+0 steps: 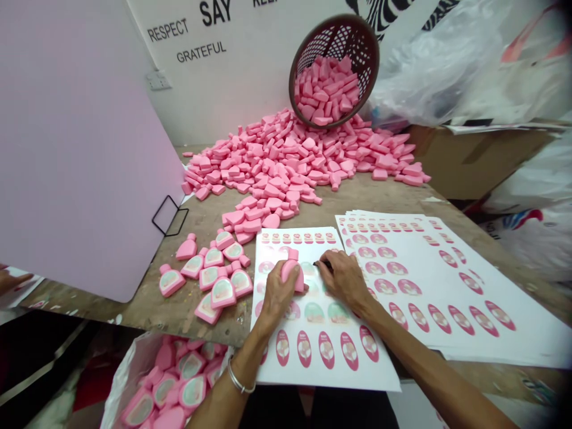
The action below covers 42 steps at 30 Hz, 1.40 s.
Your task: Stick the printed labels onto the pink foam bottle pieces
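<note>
My left hand [276, 293] is closed around a small pink plastic bottle [291, 271], held upright over a sheet of stickers [375, 376]. On the same sheet my right hand [343, 275] rests with thumb and forefinger pinched together. A tiny dark bit shows at its fingertips; I cannot make out what it is. The sheet carries green half-round stickers [314, 313] and pink oval stickers [326, 349], partly covered by my hands. To the left lie several pink bottles [223, 292], most bearing a green half-round label.
A large heap of pink bottles [277, 161] spreads across the back, below a tipped brown basket [375, 65]. More sticker sheets [473, 298] lie at right. A sack [123, 381] of labelled bottles stands below the table's front edge. A pale upright panel [80, 149] blocks the left.
</note>
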Each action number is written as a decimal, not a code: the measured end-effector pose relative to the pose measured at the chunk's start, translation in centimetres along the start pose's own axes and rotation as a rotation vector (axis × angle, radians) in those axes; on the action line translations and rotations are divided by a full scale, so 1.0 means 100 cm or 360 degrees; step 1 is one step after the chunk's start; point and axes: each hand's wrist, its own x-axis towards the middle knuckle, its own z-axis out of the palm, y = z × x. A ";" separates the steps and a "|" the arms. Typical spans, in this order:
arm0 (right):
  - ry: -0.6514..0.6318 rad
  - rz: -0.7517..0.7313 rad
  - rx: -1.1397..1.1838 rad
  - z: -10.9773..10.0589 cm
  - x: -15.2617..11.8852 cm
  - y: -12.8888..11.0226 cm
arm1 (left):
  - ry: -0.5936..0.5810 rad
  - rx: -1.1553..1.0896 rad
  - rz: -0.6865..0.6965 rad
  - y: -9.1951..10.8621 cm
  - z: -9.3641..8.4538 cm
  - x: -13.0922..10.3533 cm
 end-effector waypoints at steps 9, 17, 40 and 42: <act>0.0017 0.0057 -0.0028 0.000 -0.001 -0.001 | -0.0026 -0.0007 0.0032 0.003 -0.001 -0.002; -0.0048 0.0122 0.0068 0.001 0.001 0.002 | -0.0012 0.0060 0.0009 0.003 -0.001 -0.002; -0.0157 0.0505 0.1219 -0.043 -0.001 -0.059 | -0.0116 -0.0945 -0.0224 0.029 -0.003 -0.023; -0.0161 0.0495 0.1205 -0.043 -0.002 -0.061 | -0.0126 -0.0945 -0.0208 0.033 -0.005 -0.025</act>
